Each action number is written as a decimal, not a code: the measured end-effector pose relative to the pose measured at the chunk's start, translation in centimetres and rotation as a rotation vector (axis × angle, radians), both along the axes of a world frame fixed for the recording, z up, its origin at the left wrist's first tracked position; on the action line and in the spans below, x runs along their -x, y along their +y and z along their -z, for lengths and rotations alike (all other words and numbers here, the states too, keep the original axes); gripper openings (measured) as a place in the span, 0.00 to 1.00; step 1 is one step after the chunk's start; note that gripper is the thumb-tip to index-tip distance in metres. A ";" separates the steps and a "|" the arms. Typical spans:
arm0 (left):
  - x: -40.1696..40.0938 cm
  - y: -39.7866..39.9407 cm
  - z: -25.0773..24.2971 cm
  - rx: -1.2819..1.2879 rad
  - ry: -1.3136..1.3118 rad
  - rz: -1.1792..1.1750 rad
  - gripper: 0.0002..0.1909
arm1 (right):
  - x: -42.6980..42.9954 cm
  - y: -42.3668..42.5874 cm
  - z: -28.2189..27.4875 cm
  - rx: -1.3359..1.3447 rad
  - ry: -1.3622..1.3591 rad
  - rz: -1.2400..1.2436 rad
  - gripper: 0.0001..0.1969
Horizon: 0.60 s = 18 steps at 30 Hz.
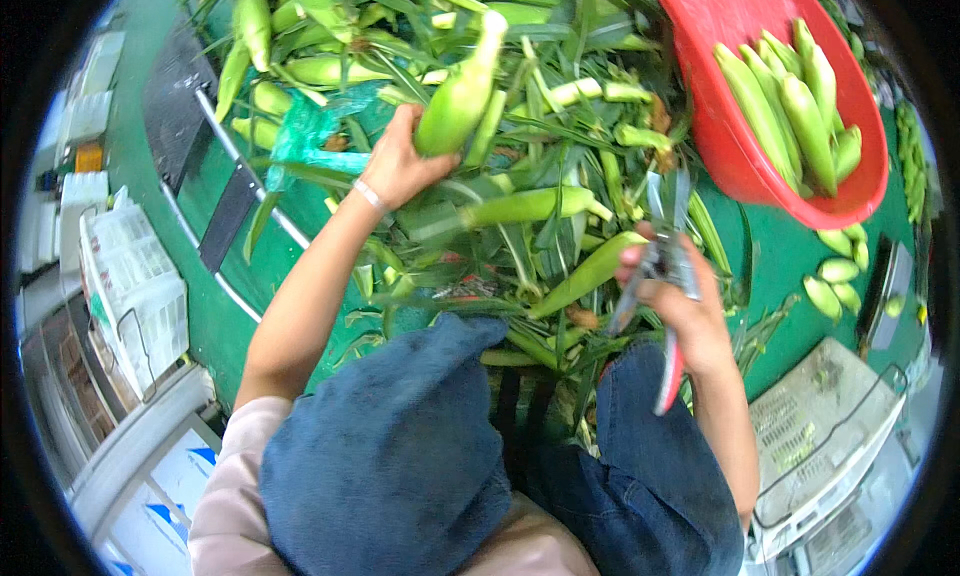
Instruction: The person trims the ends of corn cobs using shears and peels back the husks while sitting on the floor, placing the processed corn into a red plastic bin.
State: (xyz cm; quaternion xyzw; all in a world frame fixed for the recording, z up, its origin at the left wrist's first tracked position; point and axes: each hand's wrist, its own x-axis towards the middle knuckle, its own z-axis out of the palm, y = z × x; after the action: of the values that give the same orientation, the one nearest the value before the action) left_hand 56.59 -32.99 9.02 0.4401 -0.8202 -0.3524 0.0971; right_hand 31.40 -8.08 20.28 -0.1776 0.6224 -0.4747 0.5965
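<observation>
An ear of corn in its green husk, its pale stalk end pointing up, is in my left hand. My right hand grips a pair of metal pruning shears with a red and white handle; motion blur hides how far their blades are apart. Between and beyond the hands lie a heap of long green leaves, cut stalk pieces and more unhusked corn ears. One ear lies just left of my right hand.
A red plastic scoop-shaped basin at the upper right holds several trimmed ears. A metal-framed black item and white plastic crate are on the left. At the lower right stands another crate, below small green vegetables on the green floor.
</observation>
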 end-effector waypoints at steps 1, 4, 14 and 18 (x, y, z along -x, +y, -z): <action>0.1 1.1 -1.9 0.046 0.053 0.109 0.34 | -0.3 -0.4 0.1 -0.027 0.145 -0.141 0.31; 2.7 3.9 -8.8 -0.280 -0.127 0.129 0.34 | -1.1 -2.5 -0.4 -0.157 0.427 -0.442 0.35; 4.4 5.2 -11.1 0.477 -0.322 0.602 0.36 | -0.8 -1.7 1.3 -0.215 0.295 -0.378 0.31; 4.6 6.0 -11.0 0.504 -0.312 0.633 0.35 | -0.6 -1.7 2.1 -0.146 0.227 -0.281 0.28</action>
State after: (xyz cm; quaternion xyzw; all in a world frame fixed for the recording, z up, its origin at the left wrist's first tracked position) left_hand 51.97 -27.04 20.03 0.1774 -0.9800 -0.0828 -0.0367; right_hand 31.98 -9.80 18.14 -0.2713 0.6874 -0.3173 0.5942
